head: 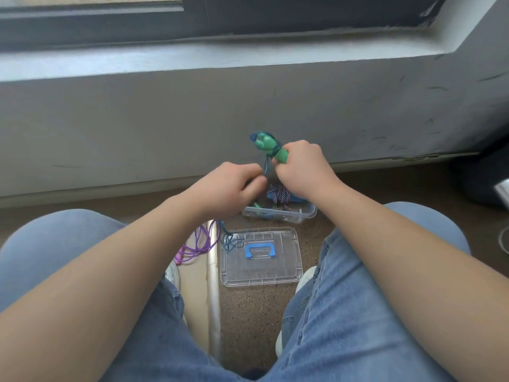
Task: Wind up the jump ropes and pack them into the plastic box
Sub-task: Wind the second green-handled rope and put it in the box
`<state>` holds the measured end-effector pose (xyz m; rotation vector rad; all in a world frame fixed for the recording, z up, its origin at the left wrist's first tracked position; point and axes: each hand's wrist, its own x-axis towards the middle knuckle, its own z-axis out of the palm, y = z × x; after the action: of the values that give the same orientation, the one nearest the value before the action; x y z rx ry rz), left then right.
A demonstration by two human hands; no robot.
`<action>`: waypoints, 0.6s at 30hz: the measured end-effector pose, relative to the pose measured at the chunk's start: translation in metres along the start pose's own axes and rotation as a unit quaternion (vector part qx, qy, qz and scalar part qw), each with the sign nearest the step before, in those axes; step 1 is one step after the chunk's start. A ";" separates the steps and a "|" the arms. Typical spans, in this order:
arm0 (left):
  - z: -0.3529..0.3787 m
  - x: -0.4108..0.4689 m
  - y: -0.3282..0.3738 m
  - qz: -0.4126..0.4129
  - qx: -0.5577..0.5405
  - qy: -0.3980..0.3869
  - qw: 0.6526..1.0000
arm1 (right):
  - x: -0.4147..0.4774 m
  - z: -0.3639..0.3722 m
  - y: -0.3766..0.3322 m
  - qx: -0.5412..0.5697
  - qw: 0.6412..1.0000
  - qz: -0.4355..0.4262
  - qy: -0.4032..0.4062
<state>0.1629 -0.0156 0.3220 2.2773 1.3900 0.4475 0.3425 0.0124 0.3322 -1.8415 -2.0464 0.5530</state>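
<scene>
My right hand (pixel 301 168) grips a pair of green jump-rope handles (pixel 268 146) held together, with dark blue cord wrapped around them. My left hand (pixel 234 186) pinches that blue cord (pixel 265 166) just below the handles; the cord trails down to the floor and loops over the lid (pixel 228 242). The clear plastic box (pixel 305 213) stands on the floor under my hands, with a wound blue rope bundle (pixel 279 195) in it. A purple jump rope (pixel 199 245) lies loose on the floor to the left.
The box's clear lid (pixel 275 271) with a blue handle (pixel 260 250) lies flat between my knees. A metal floor strip (pixel 213 285) runs beside it. A grey wall and window sill (pixel 220 59) are straight ahead. A dark object (pixel 482 177) sits at right.
</scene>
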 end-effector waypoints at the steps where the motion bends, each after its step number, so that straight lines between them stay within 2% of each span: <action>1: -0.001 -0.002 0.001 0.050 0.043 -0.009 0.998 | 0.000 0.001 0.001 -0.057 0.998 0.002 -0.026; 5: -0.006 -0.003 0.004 0.183 0.189 -0.013 0.965 | -0.017 0.009 -0.010 -0.186 0.972 -0.041 -0.134; 9: -0.028 0.000 -0.007 0.189 0.189 0.034 0.963 | -0.027 0.010 -0.022 -0.209 0.948 -0.131 -0.199; 13: -0.039 0.003 -0.015 0.096 0.074 0.041 0.992 | -0.025 0.007 -0.026 -0.182 0.935 -0.225 -0.206; 16: -0.036 0.006 -0.019 -0.035 -0.027 0.038 0.998 | -0.026 0.002 -0.025 -0.014 0.954 -0.236 -0.184; 18: -0.033 0.008 -0.020 -0.091 -0.077 0.067 0.991 | -0.023 -0.002 -0.022 0.107 0.966 -0.194 -0.132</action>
<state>0.1353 0.0055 0.3403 2.0076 1.5561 0.6342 0.3269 -0.0122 0.3456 -1.2553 -2.3293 0.9007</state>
